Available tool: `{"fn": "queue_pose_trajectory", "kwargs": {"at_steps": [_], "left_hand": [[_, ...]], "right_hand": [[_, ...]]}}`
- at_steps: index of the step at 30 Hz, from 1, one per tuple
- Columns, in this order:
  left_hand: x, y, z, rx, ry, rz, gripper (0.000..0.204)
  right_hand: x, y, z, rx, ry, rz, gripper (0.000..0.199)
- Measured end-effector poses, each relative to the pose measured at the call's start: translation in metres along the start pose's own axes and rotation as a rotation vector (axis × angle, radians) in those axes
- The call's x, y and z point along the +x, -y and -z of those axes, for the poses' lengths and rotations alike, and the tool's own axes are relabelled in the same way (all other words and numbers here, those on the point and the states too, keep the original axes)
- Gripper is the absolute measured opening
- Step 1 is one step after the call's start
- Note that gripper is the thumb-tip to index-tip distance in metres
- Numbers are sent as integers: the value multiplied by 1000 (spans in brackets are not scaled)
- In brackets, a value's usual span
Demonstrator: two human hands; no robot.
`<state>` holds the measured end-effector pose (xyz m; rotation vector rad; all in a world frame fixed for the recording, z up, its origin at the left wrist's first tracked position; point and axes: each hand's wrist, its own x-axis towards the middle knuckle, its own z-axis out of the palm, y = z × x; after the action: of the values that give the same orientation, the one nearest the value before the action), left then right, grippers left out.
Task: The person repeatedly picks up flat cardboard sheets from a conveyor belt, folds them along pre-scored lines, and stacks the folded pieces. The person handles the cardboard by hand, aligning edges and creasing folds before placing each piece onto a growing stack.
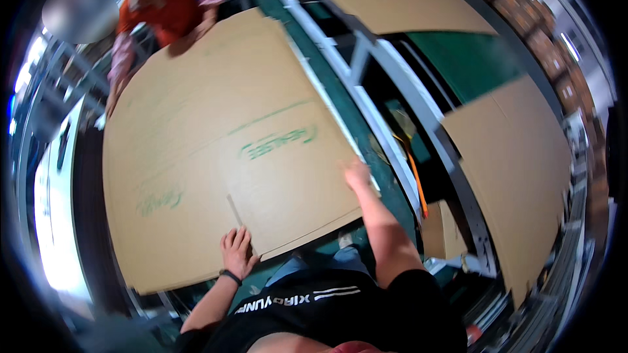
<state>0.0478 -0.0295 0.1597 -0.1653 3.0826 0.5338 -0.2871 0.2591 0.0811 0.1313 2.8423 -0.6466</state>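
A large brown cardboard sheet (196,124) with green markings spreads in front of me; a second edge shows along its right front side, so it may be a stack. My left hand (239,253) lies on its near edge, fingers extended and slightly apart, beside a narrow slot cut (233,210). At the right edge of the cardboard, my right hand (356,174) has its fingers bent over the border, gripping it. Those fingertips are partly hidden and a little blurred. Across from me, a co-worker in an orange top (171,10) holds the far edge with both hands.
To the right runs a grey metal frame (386,68) with more cardboard sheets (513,157) beyond it. An orange strip (418,180) hangs inside the frame. Stacked cartons (546,52) line the far right. A bright white panel (57,202) stands at the left.
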Motion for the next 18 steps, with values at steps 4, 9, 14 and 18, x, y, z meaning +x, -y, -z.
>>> {"fn": "queue_pose_trajectory", "kwargs": {"at_steps": [4, 9, 14, 18], "left_hand": [[-10, -1, -16, -4, 21, 40, 74], [5, 9, -33, 137, 70, 12, 80], [14, -36, -23, 378, -98, -218, 51], [19, -61, -35, -117, -100, 98, 39]], "right_hand": [[-20, 32, 45, 118, 272, -61, 64], [-15, -60, 69, 761, -285, 515, 62], [-29, -271, 228, 679, -739, 115, 52], [-77, -569, 285, 182, -989, -614, 51]]}}
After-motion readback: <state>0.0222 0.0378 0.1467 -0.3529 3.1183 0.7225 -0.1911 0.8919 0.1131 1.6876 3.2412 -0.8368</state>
